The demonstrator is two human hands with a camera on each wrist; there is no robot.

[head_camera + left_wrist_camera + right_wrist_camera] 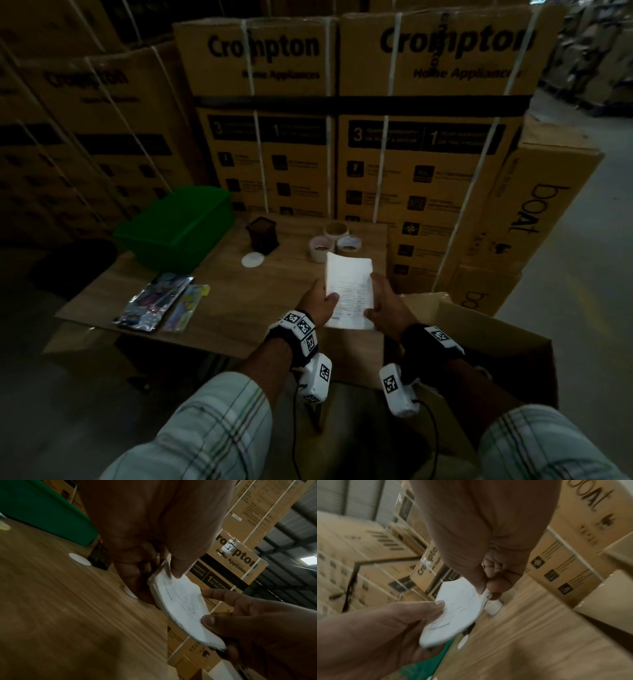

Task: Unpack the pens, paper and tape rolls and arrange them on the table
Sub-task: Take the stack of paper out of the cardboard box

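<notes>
A white stack of printed paper [349,291] hangs above the right part of the wooden table [219,301]. My left hand [317,301] pinches its left edge, thumb on top, and my right hand [385,306] grips its right edge. In the left wrist view the paper stack [181,608] bends between both hands; in the right wrist view the paper [457,609] does the same. Three tape rolls [334,241] sit just beyond the paper. Packs of pens [161,301] lie at the table's left front.
A green plastic bin [178,226] stands at the back left, with a dark pen holder [263,234] and a white round lid [252,259] beside it. An open cardboard box [486,349] sits at my right. Stacked Crompton cartons [342,120] wall the far side.
</notes>
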